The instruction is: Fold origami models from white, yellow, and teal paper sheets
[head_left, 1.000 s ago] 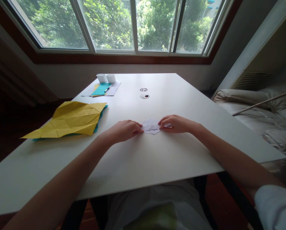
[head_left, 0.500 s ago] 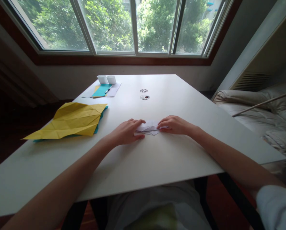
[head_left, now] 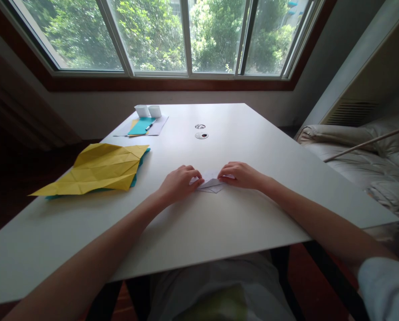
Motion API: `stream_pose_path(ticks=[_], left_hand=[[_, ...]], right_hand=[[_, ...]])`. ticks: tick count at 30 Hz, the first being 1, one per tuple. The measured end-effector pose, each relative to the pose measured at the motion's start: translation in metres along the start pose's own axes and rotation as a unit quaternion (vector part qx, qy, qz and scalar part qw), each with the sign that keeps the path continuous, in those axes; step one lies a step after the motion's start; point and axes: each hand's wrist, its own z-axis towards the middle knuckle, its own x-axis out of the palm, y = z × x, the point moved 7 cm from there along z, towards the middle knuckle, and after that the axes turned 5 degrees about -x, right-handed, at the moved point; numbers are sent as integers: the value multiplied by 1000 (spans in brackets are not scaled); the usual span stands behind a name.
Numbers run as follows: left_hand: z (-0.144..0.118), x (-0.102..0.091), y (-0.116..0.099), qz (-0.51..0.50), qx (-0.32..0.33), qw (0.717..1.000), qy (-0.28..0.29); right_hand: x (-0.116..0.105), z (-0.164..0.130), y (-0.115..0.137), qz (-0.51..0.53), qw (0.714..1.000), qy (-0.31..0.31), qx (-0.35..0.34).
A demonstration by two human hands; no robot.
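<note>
Head view: small white folded paper piece [head_left: 210,183] lies flat on the white rectangular surface [head_left: 219,223], roughly centre, between both hands. Left hand [head_left: 177,183] has fingers curled over the paper's left end, tips pressing it down. The grip looks closed on the paper's edge, prob. a pinch, tho the fingertips hide the contact. Right hand [head_left: 241,174] is on the right end, fingers bent, pinning that side against the surface — likely to keep the folded layers from springing open.

Off to the left, well apart from the hands: large creased yellow paper sheet [head_left: 99,169] lying on a teal sheet [head_left: 139,162] that peeks out at its edge. At the far end, near the window [head_left: 186,35] — two small white cups [head_left: 148,110], and a teal card w/ a pen [head_left: 149,126] on white paper.
</note>
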Motion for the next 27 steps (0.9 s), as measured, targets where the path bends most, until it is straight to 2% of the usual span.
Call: stream_pose_path(ticks=[3, 6, 14, 20, 27], left_hand=[[0, -1, -6, 35, -7, 998, -47], [0, 0, -11, 60, -9, 996, -68], [10, 8, 0, 59, -66, 993, -78], [13, 15, 1, 46, -43, 995, -75], [14, 14, 0, 13, -33, 996, -78]], right_hand=[[2, 2, 0, -24, 999, -13, 20], [4, 3, -3, -28, 998, -32, 45], [11, 6, -14, -22, 989, -70, 125], [18, 5, -23, -46, 987, -65, 137], [20, 6, -23, -32, 988, -61, 139]])
